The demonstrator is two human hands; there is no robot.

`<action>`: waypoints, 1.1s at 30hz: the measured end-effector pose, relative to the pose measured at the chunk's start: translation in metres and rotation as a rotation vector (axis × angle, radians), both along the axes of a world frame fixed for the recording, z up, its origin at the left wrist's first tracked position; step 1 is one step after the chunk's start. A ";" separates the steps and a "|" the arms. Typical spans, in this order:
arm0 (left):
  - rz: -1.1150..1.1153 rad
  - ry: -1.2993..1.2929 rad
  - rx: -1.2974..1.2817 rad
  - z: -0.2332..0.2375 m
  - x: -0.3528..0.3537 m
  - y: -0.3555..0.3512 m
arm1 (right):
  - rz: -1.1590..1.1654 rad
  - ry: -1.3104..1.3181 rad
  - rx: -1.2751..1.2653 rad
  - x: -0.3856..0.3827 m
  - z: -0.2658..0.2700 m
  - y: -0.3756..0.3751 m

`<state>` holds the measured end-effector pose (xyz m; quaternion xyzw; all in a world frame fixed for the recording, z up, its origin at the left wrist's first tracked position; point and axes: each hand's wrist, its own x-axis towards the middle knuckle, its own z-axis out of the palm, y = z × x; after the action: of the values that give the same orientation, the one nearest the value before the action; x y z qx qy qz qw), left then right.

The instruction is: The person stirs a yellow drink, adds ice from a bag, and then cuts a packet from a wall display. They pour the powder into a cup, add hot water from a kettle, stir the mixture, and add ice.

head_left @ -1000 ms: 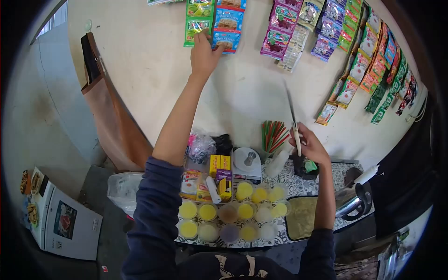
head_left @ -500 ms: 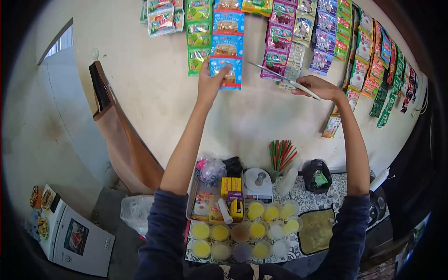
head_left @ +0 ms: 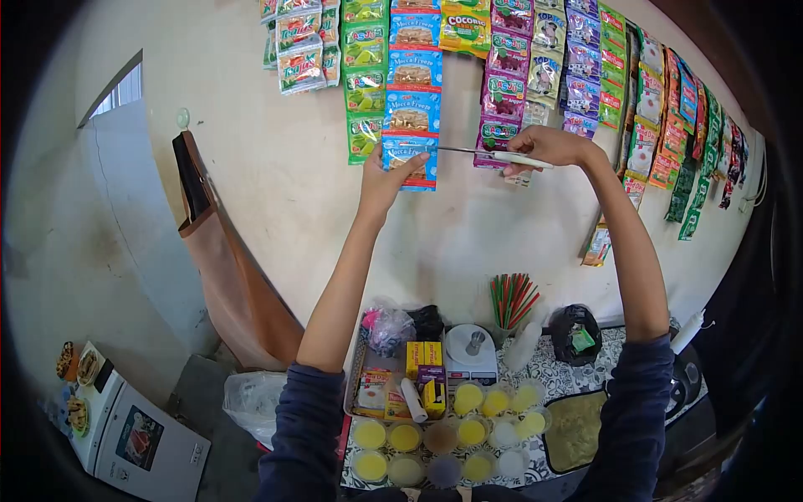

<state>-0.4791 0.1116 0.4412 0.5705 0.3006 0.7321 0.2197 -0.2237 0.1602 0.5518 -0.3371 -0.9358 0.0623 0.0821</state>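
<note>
My left hand (head_left: 386,177) is raised to the wall and grips the lowest blue sachet (head_left: 411,162) of a hanging blue sachet strip (head_left: 414,88). My right hand (head_left: 545,148) holds a white-handled knife (head_left: 481,152) level, its blade pointing left across the top edge of that sachet. More strips of sachets hang to either side: green (head_left: 364,79), purple (head_left: 505,79) and others (head_left: 661,109).
Below stands a patterned table (head_left: 560,375) with several lidded cups of yellow drink (head_left: 443,428), a small scale (head_left: 471,350), boxes (head_left: 423,358), red and green straws (head_left: 510,301), a black bag (head_left: 575,333) and a cloth (head_left: 577,428). A white appliance (head_left: 134,431) sits bottom left.
My right hand rose from table height to the wall and turned the knife level against the blue sachet. My left hand stayed on that sachet. The view tilted upward.
</note>
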 end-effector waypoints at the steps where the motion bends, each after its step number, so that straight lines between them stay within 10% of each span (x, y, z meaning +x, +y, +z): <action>1: -0.021 -0.008 -0.035 -0.001 -0.001 -0.001 | 0.013 0.010 -0.024 -0.001 0.002 0.000; 33: -0.068 -0.034 -0.187 -0.008 -0.004 0.006 | 0.078 -0.018 0.005 -0.015 -0.005 0.001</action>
<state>-0.4836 0.1175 0.4331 0.5450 0.3443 0.7025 0.3017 -0.2382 0.1612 0.5465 -0.3006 -0.9491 0.0602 0.0721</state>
